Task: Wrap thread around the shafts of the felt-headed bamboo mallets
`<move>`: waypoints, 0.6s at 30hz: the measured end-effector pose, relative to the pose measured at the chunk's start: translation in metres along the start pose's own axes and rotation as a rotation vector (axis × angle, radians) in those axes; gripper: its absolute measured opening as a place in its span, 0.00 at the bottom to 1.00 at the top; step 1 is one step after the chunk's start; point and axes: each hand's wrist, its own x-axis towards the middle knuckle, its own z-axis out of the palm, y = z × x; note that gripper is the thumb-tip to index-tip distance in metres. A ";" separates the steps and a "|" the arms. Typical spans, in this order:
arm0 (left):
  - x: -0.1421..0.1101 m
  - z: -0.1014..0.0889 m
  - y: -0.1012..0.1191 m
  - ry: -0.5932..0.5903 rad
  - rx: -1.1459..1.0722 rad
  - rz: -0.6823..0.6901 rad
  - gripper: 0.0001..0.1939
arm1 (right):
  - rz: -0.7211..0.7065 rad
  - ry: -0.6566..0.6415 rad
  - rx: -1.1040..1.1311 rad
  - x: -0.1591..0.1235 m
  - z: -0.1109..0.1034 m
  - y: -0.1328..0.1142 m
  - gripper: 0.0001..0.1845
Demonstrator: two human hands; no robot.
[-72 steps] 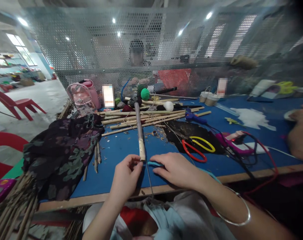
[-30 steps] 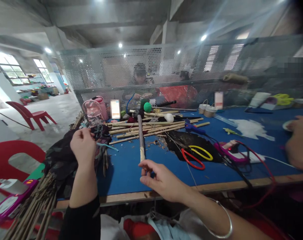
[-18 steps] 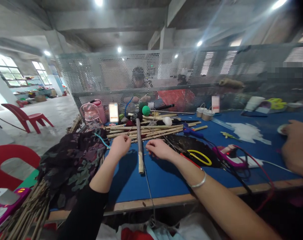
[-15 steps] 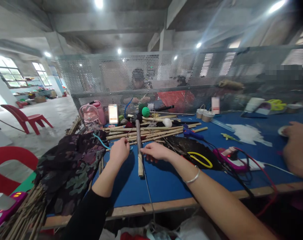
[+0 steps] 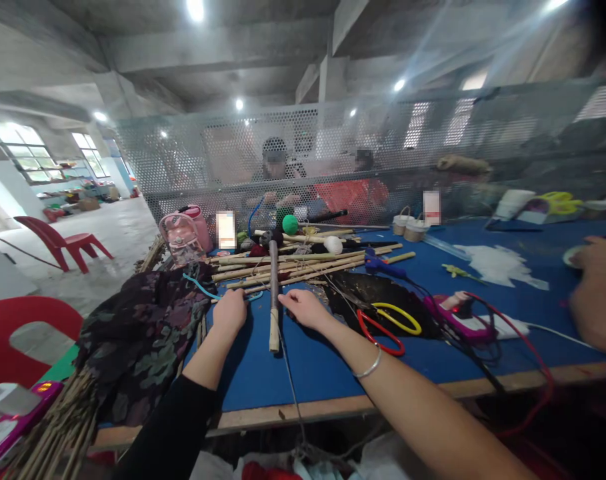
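A stick (image 5: 274, 273) with grey-brown bark and a pale peeled lower end lies pointing away from me. Along its right side a thin grey string (image 5: 290, 377) runs down over the table edge to my lap. My right hand (image 5: 305, 309) is closed, fingertips drawn together at the stick's right edge; what they pinch is too small to make out. To the left of the stick, my left hand (image 5: 230, 311) has curled fingers, their tips largely hidden. A light-blue cord (image 5: 200, 287) lies from the dark floral cloth (image 5: 143, 340) past this hand, showing again beyond it.
Several pale sticks (image 5: 313, 262), a green ball (image 5: 289, 225) and a white ball (image 5: 333, 245) lie behind. Red-and-yellow scissors (image 5: 395, 319), a blue glue gun (image 5: 383, 265) and a purple power strip (image 5: 465, 323) are right. A co-worker's hand (image 5: 597, 287) is far right.
My left hand first carried the blue cord left onto the cloth, then came back beside the stick. My right hand moved up along the stick. Lately both hands have shifted slightly.
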 end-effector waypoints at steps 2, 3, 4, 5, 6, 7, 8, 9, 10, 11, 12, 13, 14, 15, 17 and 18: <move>-0.001 -0.006 -0.005 -0.017 0.022 0.012 0.14 | 0.010 0.004 -0.006 -0.002 -0.002 0.000 0.23; -0.004 -0.010 -0.008 -0.025 0.030 0.013 0.14 | 0.021 0.003 -0.005 -0.003 -0.003 0.001 0.22; -0.008 -0.015 -0.012 -0.029 0.045 0.010 0.14 | 0.031 0.001 0.002 -0.004 -0.004 0.001 0.21; -0.013 -0.020 -0.015 -0.030 0.058 0.005 0.14 | 0.043 -0.004 0.016 -0.004 -0.004 0.001 0.21; -0.019 -0.025 -0.017 -0.023 0.078 -0.010 0.14 | 0.055 -0.010 0.037 -0.004 -0.004 0.000 0.20; -0.026 -0.029 -0.018 0.001 0.109 -0.038 0.13 | 0.070 -0.016 0.066 -0.004 -0.003 -0.001 0.19; -0.034 -0.031 -0.016 0.039 0.095 -0.050 0.13 | 0.090 -0.021 0.102 -0.005 -0.002 -0.002 0.18; -0.041 -0.031 -0.012 0.085 0.028 -0.032 0.15 | 0.115 -0.028 0.149 -0.005 -0.001 -0.003 0.16; -0.048 -0.029 -0.006 0.108 -0.098 0.011 0.18 | 0.146 -0.036 0.206 -0.005 0.001 -0.006 0.15; -0.054 -0.026 0.002 0.071 -0.280 0.036 0.19 | 0.182 -0.048 0.273 -0.006 0.002 -0.008 0.13; -0.058 -0.021 0.011 -0.039 -0.499 0.037 0.19 | 0.218 -0.068 0.348 -0.007 0.003 -0.010 0.13; -0.061 -0.017 0.019 -0.202 -0.735 0.016 0.19 | 0.252 -0.103 0.427 -0.008 0.003 -0.011 0.13; -0.062 -0.013 0.026 -0.371 -0.964 -0.028 0.18 | 0.279 -0.151 0.504 -0.009 0.002 -0.013 0.14; -0.062 -0.010 0.032 -0.518 -1.176 -0.032 0.17 | 0.299 -0.207 0.571 -0.010 0.001 -0.013 0.15; -0.057 -0.009 0.039 -0.725 -1.435 -0.033 0.17 | 0.317 -0.326 0.674 -0.012 -0.004 -0.012 0.17; -0.053 -0.010 0.040 -0.786 -1.505 -0.024 0.17 | 0.316 -0.382 0.717 -0.013 -0.007 -0.011 0.19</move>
